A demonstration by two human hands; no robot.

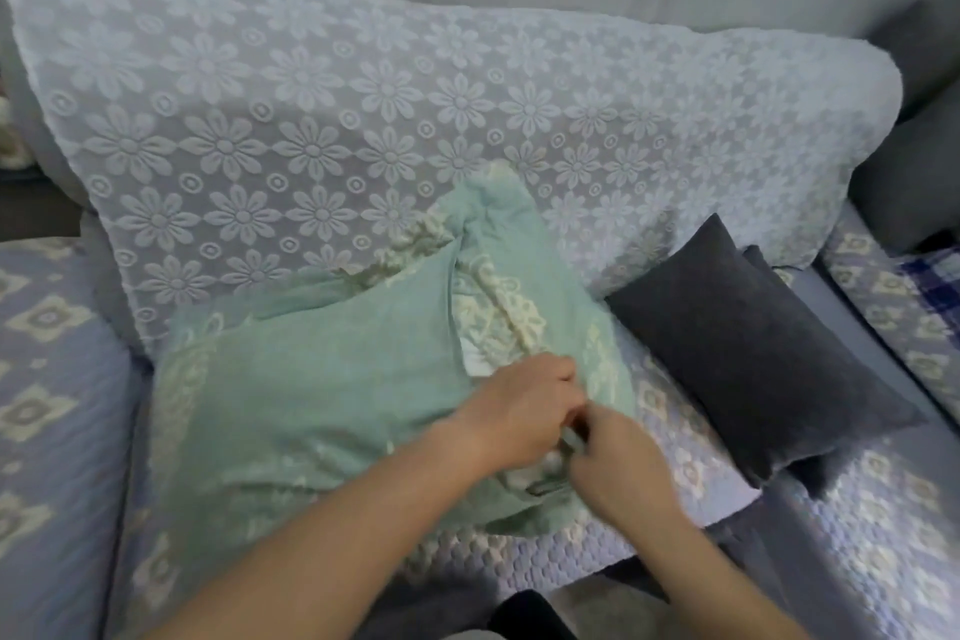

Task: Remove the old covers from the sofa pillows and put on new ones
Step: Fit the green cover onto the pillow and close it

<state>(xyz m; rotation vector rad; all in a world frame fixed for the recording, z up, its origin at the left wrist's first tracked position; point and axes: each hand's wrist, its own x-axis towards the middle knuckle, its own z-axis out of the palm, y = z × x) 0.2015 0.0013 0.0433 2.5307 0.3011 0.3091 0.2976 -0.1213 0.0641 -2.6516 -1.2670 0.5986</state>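
Sofa [62,379], lilac quilted seat cover with cream diamond motifs, cut off at left and right edges. White lace throw [363,120] with daisy pattern drapes the backrest behind the green pillow [322,379]. Green pillow lies flat mid-seat, mint woven cover with cream lace-like bands, square, rumpled; a second mint cover piece [498,244] bunches up at its far right corner against the throw. A bit of white shows in the gap there, likely the inner pillow. Dark grey pillows [748,348], plush, rectangular, two stacked, lie just right of the green pillow, lower one mostly hidden. Left hand [524,411] and right hand [618,468] meet at the green pillow's right edge, fingers curled, both pinching the cover edge; a small dark thing under them, maybe a zipper, blurred. Fingertips hard to make out from motion blur.
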